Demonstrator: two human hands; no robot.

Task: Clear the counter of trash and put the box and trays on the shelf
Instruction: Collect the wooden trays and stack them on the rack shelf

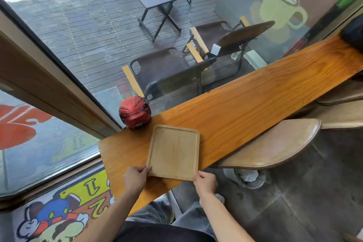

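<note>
A pale wooden tray [173,151] with a raised rim lies flat on the orange wooden counter [255,96], near its left end and front edge. My left hand [136,178] grips the tray's near left corner, thumb on top of the rim. At the near right corner, my right hand [205,182] holds the rim the same way. The tray is empty. No box or trash shows in view.
A red helmet [135,113] sits on the counter just behind the tray, against the window glass. A dark bag [353,33] rests at the counter's far right end. Brown stools [275,145] stand along the counter's front. Outside are a table and chairs.
</note>
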